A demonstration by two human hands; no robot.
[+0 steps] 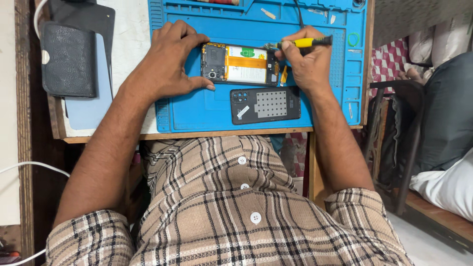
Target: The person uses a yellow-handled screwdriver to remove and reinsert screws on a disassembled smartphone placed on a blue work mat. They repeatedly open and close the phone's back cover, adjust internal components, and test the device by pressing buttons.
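An opened phone [240, 64] lies back-side up on a blue work mat [197, 111], showing its battery, an orange flex cable and the camera module. My left hand [170, 61] rests on the phone's left end, fingers spread, pinning it to the mat. My right hand [308, 61] grips a yellow-and-black screwdriver [305, 43] whose tip meets the phone's right end. The removed dark back cover [265, 105] lies inner side up just in front of the phone.
A black leather pouch [68, 59] sits on a pale pad at the left of the wooden table [197, 133]. Small parts lie in the mat's top and right trays. A dark chair [404, 143] stands at the right. White cables [29, 167] run at the left.
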